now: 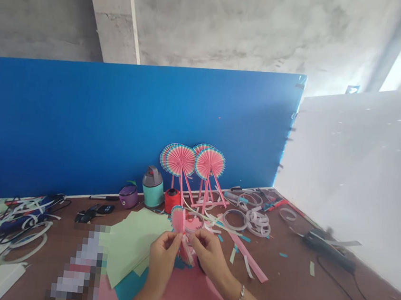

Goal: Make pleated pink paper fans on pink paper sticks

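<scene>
Both my hands meet over the brown table near its front edge. My left hand point(161, 255) pinches a pleated pink paper fan point(179, 220) with a teal rim. My right hand point(208, 251) grips the same folded paper from the right, fingers closed on its pleats. Beneath my hands lie sheets of pale green paper point(130, 240), a teal sheet point(130, 288) and pink paper point(188, 299). Several finished pink paper fans point(194, 161) on sticks lean against the blue board behind.
A blue board point(81, 123) walls the back, a white board point(362, 176) the right. A teal bottle point(152, 188), purple container point(128, 196), red thread spool point(172, 199), curled paper strips point(250, 219), a glue gun point(326, 244) with its cable and a tangle of strips point(6, 230) lie around.
</scene>
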### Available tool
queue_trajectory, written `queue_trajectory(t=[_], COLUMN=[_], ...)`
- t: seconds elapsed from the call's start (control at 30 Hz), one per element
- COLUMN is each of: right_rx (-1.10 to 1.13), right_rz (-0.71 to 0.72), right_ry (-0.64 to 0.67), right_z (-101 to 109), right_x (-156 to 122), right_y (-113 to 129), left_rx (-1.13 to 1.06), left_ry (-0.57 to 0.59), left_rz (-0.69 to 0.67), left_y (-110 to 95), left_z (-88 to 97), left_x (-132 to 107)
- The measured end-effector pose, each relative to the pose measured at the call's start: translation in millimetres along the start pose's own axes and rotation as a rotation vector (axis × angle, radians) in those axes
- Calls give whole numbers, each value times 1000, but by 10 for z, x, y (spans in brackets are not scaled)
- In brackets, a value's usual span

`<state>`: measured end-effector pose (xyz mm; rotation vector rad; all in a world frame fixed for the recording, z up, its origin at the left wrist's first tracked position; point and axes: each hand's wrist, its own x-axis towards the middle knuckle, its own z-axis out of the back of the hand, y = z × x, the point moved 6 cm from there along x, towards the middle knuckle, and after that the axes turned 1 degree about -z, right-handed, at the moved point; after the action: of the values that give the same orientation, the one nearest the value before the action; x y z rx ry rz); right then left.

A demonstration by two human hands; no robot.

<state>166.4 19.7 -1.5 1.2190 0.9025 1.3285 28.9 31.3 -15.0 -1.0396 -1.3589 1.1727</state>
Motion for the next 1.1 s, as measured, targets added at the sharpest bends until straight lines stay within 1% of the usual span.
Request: queue_trajectory(t=[0.07,0.13,0.23,0.3,0.4,0.5,0.57,0.8,0.93,1.1], right_rx=[35,49,74,94,93,116,140,175,177,192], right_rz=[-30,-55,-105,-138,-122,-125,-152,-180,-190,-201], right_ry=[61,95,93,92,83,107,119,73,78,109], right_z=[-53,-88,-91,-85,-68,-79,-90,-95,-112,-120], right_x=[-16,-20,-3,13,36,45,48,66,55,49], right_y=[3,-9,-61,-98,-107,-125,-161,-249,-229,-213], left_rx=[-5,-18,-19,-7,8,30,59,207,196,146], left_ry=[30,69,101,103,117,136,137,112,104,114], left_rz=[-36,-50,-58,-69,-84,-105,-125,-222,-224,-190], left_y=[3,18,43,48,41,15,-4,-64,-63,-36], left_z=[-23,-54,-82,-82,-81,-80,-75,-72,-72,-70], left_x=[-6,-12,-14,-11,-11,-21,-26,-29,-43,-39])
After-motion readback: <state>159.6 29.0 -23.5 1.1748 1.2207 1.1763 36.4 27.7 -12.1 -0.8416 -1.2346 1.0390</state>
